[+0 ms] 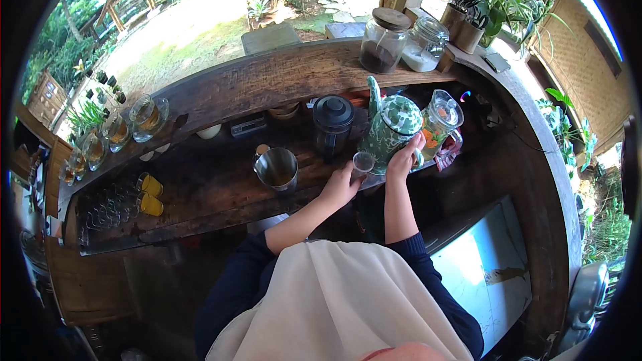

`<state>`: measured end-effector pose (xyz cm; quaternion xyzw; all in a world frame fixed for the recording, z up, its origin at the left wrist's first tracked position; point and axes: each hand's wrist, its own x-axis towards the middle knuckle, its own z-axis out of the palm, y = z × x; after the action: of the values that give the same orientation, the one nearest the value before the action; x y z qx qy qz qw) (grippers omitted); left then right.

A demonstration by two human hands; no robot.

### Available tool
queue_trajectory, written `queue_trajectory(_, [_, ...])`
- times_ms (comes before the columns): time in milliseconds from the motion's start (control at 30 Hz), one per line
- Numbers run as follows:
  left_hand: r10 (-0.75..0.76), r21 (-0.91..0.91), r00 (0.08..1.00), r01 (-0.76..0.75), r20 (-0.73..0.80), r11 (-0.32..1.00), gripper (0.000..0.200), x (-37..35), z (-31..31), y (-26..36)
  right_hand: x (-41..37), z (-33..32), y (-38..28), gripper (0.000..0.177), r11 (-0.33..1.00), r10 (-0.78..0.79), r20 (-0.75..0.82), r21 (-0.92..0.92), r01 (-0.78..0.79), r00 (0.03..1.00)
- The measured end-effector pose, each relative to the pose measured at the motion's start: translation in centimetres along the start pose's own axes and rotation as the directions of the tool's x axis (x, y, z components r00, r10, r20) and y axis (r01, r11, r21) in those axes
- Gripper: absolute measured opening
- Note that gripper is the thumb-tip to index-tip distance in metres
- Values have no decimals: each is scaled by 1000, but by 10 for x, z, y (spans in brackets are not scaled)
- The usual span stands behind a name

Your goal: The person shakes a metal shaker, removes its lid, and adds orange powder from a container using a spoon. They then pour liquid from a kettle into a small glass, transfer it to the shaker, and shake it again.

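My left hand (341, 186) is closed round a small clear cup (363, 162), just left of the green and white speckled teapot (389, 130). At the teapot's right side, my right hand (404, 159) is wrapped round its handle. The teapot's spout points up and away from me. Close behind my left hand stands a dark French press (333, 124). A metal cup (276, 168) is further left on the wooden counter (214, 190). Right of the teapot is a glass pitcher (441, 120) with an orange floral pattern.
Two jars, one with dark contents (381, 50) and one with white contents (422, 47), stand on the raised ledge (267, 80). Filled glass cups (147, 117) line its left end. Yellow drinks (151, 204) and several empty glasses (110, 207) are on the lower left counter.
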<state>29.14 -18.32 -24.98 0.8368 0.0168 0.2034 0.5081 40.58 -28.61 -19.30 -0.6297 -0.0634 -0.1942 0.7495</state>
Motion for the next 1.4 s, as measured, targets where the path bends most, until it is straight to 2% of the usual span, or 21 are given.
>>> queue_trajectory(67, [24, -8, 1000, -24, 2, 1000, 37, -9, -10, 11, 2, 0, 0, 42, 999, -33, -15, -23, 33, 999])
queue_trajectory(133, [50, -11, 999, -50, 3, 999, 37, -18, -20, 18, 4, 0, -2, 41, 997, 8, -61, -78, -13, 998])
queue_trajectory(200, [-39, -153, 996, 51, 81, 987, 36, -26, -30, 23, 7, -1, -3, 41, 999, -24, -78, -46, 21, 997])
queue_trajectory(233, [-38, -147, 996, 50, 82, 988, 36, -29, -36, 26, 8, -2, 0, 41, 998, -25, -91, -60, 20, 995])
queue_trajectory(300, [-126, -227, 980, 159, 153, 961, 37, -37, -45, 34, 9, -7, 3, 41, 997, -22, -108, -76, 14, 994])
queue_trajectory(433, [-134, -234, 976, 172, 170, 957, 38, -46, -57, 41, 8, -12, -6, 40, 998, -28, -125, -65, 20, 992])
queue_trajectory(500, [-154, -385, 975, 205, 157, 900, 39, -51, -66, 48, 8, -16, -6, 39, 999, -29, -114, -42, 25, 993])
queue_trajectory(533, [-161, -380, 975, 208, 151, 901, 39, -54, -72, 53, 8, -21, -4, 38, 997, -22, -111, -72, 14, 994])
queue_trajectory(600, [-138, -489, 982, 185, 130, 852, 38, -58, -87, 65, 10, -30, 5, 37, 998, -44, -107, -59, 38, 993])
queue_trajectory(633, [-144, -484, 982, 185, 120, 855, 38, -59, -95, 70, 10, -34, 7, 37, 1000, -24, -100, 12, 25, 995])
queue_trajectory(700, [-78, -297, 991, 106, 107, 949, 37, -61, -113, 78, 12, -39, 7, 39, 987, 84, -129, 148, -64, 988])
queue_trajectory(733, [-82, -292, 992, 108, 101, 950, 37, -62, -118, 79, 12, -41, 4, 39, 972, 143, -147, 209, -110, 979])
queue_trajectory(767, [-13, -250, 998, 27, 57, 968, 38, -63, -122, 80, 12, -46, 1, 40, 964, 185, -136, 215, -153, 973])
queue_trajectory(800, [57, -205, 998, -52, 19, 977, 39, -64, -125, 81, 10, -47, -1, 42, 927, 229, -99, 326, -186, 968])
queue_trajectory(1000, [-13, -126, 999, 19, 49, 992, 39, -71, -118, 79, 1, -67, 1, 47, 881, 272, 63, 386, -275, 960])
queue_trajectory(1033, [-19, -126, 999, 25, 44, 992, 39, -72, -119, 79, -2, -68, -5, 39, 862, 293, 97, 403, -307, 951])
queue_trajectory(1067, [-38, -110, 998, 42, 40, 993, 40, -73, -120, 81, -3, -72, -4, 39, 866, 274, 148, 391, -311, 950])
queue_trajectory(1133, [-71, -92, 997, 73, 30, 993, 41, -75, -125, 85, -9, -73, -8, 40, 877, 278, 144, 366, -313, 950])
queue_trajectory(1200, [-56, 9, 998, 56, -30, 998, 42, -75, -131, 88, -9, -79, -3, 44, 862, 297, 184, 371, -346, 937])
queue_trajectory(1267, [-90, 3, 995, 91, -47, 996, 44, -78, -134, 84, -11, -84, -3, 45, 832, 291, 239, 414, -368, 926])
queue_trajectory(1400, [-63, 61, 997, 65, -37, 996, 47, -81, -139, 90, -15, -74, -27, 45, 826, 227, 303, 443, -347, 926])
